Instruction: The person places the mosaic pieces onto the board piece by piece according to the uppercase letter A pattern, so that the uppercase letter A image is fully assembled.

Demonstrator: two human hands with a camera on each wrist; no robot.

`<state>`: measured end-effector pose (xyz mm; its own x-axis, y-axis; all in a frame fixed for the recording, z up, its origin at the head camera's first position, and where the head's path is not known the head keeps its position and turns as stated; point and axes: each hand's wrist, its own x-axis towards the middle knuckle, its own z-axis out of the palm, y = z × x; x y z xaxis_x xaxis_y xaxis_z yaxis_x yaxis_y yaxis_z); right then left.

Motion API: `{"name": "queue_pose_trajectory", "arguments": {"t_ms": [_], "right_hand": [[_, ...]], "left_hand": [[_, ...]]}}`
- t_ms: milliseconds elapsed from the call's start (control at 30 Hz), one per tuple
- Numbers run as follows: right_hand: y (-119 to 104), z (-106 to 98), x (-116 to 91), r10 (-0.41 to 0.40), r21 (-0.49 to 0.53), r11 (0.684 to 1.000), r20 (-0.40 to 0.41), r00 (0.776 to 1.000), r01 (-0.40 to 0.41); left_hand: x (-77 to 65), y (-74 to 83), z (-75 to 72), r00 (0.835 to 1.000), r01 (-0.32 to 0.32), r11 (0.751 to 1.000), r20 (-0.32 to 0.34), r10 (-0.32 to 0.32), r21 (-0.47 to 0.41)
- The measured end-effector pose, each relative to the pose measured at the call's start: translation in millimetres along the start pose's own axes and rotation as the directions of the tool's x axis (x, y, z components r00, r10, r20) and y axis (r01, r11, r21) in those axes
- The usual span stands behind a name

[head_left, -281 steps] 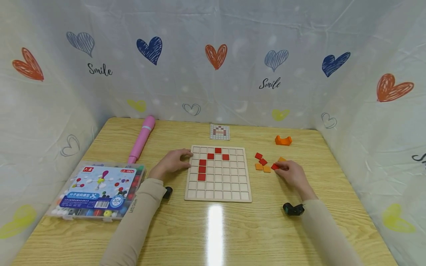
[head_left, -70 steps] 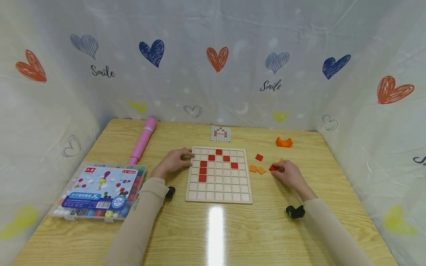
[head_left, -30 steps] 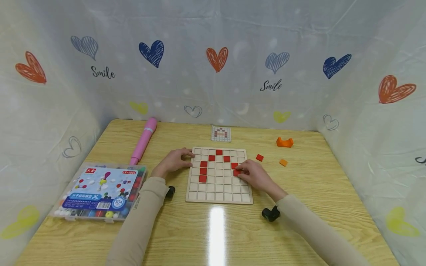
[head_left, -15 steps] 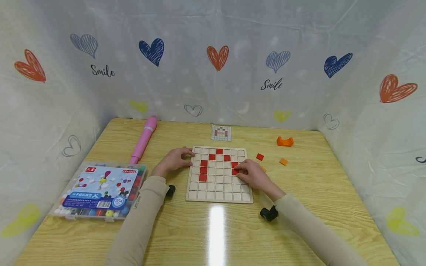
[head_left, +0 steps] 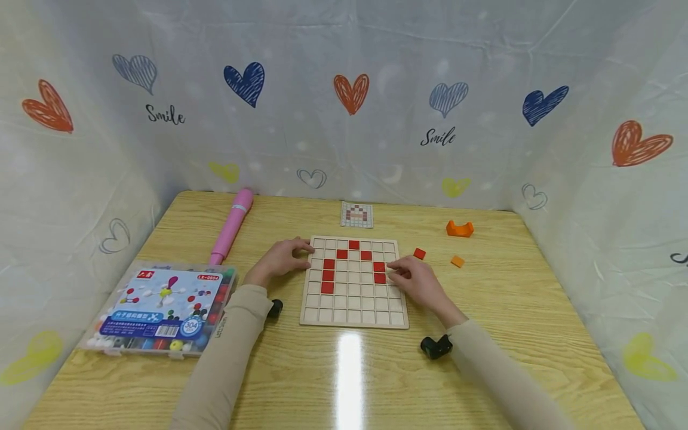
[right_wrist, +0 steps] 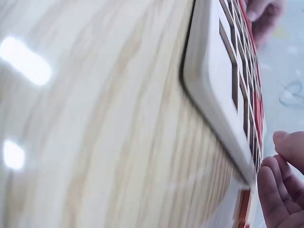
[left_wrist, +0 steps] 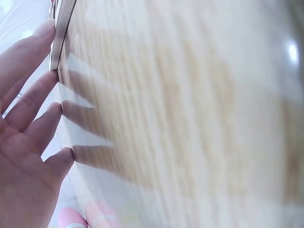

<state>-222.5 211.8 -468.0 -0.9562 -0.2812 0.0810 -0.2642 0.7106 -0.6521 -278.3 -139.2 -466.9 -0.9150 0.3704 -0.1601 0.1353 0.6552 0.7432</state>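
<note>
A wooden grid board (head_left: 349,318) lies flat on the table with several red square tiles in its cells. At its left edge my left hand (head_left: 280,259) rests with extended fingers; in the left wrist view the fingertips (left_wrist: 56,76) touch the edge and the tabletop. Over the board's right side is my right hand (head_left: 419,283), thumb and fingers parted and holding nothing. Just left of its fingertips a red tile (head_left: 379,278) sits in a cell, below another red tile (head_left: 378,267). A loose red tile (head_left: 419,254) and an orange tile (head_left: 457,261) lie right of the board.
A small pattern card (head_left: 357,215) lies behind the board. An orange curved piece (head_left: 460,229) stands at the back right. A pink tube (head_left: 232,227) and a clear case of molecule-model parts (head_left: 161,307) are on the left. Hanging cloth (head_left: 349,149) surrounds the table's back and sides.
Two red tiles have joined the board's right side since the oldest frame. My right hand came left from the loose tiles, set down the last one and let go. My left hand stayed.
</note>
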Motion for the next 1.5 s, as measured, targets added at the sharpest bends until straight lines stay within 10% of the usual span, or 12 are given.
{"name": "queue_pose_trajectory", "arguments": {"t_ms": [633,1500], "right_hand": [[65,-47,-5,0.263,0.06,0.964,-0.123,0.957,-0.257],[65,-44,31,0.151,-0.099,0.984,-0.001,0.988,-0.151]], "left_hand": [[-1.2,3.0,-0.6,1.0,0.012,1.0,-0.001,-0.012,0.008],[0.9,1.9,-2.2,1.0,0.021,1.0,0.011,-0.021,0.021]]}}
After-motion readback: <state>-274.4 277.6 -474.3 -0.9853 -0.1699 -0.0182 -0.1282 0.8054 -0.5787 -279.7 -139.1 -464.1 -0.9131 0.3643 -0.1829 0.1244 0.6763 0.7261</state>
